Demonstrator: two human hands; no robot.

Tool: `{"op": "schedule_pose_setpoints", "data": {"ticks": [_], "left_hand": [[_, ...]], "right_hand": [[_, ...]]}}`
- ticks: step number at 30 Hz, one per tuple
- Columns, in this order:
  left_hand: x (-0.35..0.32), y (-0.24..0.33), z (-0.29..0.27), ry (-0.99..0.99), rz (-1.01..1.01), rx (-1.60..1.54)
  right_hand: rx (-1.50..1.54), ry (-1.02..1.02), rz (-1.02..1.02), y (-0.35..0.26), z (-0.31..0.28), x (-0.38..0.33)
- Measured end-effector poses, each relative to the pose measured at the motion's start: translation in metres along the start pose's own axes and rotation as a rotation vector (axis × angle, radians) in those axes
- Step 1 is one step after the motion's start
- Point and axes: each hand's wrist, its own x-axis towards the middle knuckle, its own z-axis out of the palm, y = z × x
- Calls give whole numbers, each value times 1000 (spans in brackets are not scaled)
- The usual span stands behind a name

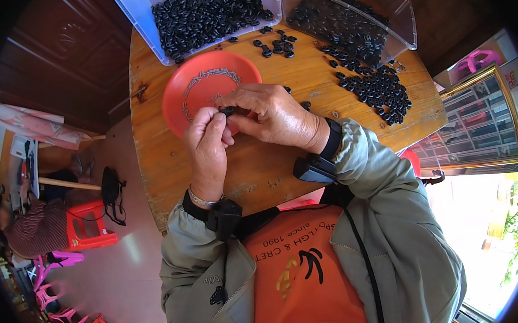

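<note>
A small black plastic part [226, 110] is pinched between my two hands, over the near edge of the red bowl [174, 101]. My left hand [205, 139] grips it from the left with thumb and fingers closed. From the right, the thumb and forefinger of my right hand [277, 116] close on the same part. My fingers cover much of it, and whether a pin is also held cannot be seen. Small silvery metal pins [214, 73] lie in a loose ring inside the shallow bowl.
Behind the bowl stands a translucent bin [144, 26] heaped with black parts. A clear bin [404, 28] leans at the back right, holding more. Loose black parts [380, 93] spread over the wooden table [170, 179]. At far left, a person [38, 228] is beside a red stool [89, 224].
</note>
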Motion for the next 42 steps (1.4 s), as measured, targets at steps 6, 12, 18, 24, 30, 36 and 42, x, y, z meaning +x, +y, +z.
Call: {"op": "schedule_pose_setpoints", "data": {"ticks": [6, 12, 18, 24, 30, 36, 42], "left_hand": [[2, 0, -2, -47, -20, -48], [0, 1, 2, -40, -17, -21], [2, -2, 3, -36, 5, -34], [0, -3, 5, -24, -3, -14], [-1, 0, 8, -28, -15, -37], [-3, 1, 5, -44, 4, -42], [1, -2, 3, -22, 1, -23]], "right_hand": [[4, -27, -44, -1, -2, 1], [-65, -17, -49, -5, 3, 1], [-302, -7, -103, -7, 10, 0], [-351, -51, -78, -4, 14, -3], [-342, -87, -71, -5, 12, -4], [-327, -70, -85, -9, 11, -1], [-308, -57, -64, -11, 1, 3]]}}
